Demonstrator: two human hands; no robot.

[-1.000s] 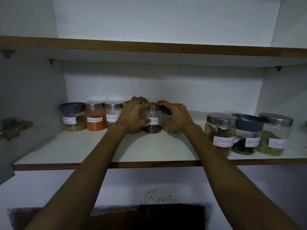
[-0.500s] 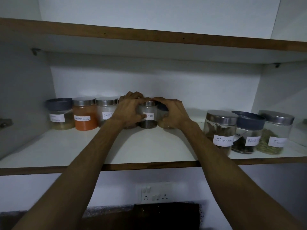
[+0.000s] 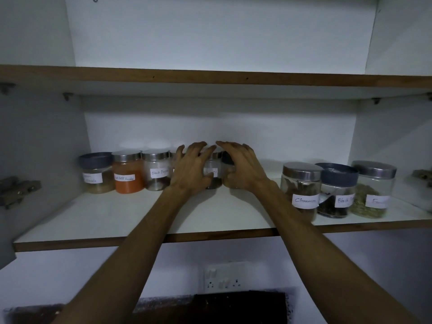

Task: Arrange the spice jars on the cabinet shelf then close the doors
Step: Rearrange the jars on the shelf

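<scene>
Head view: both hands, left hand and right hand, loosely cup small jar, fingers spread; neighbouring jars crowd my grip, a nudge could topple one.

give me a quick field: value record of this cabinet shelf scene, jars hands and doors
shelf: white shelf, wood front edge
back row: orange powder jar, Black Pepper jar
right group: Cinnamon jar, two more jars beside it
middle: small jar between both hands
left hand: fingers spread, loose at the jar
right hand: fingers spread over a jar behind
doors: open; hinge visible
</scene>
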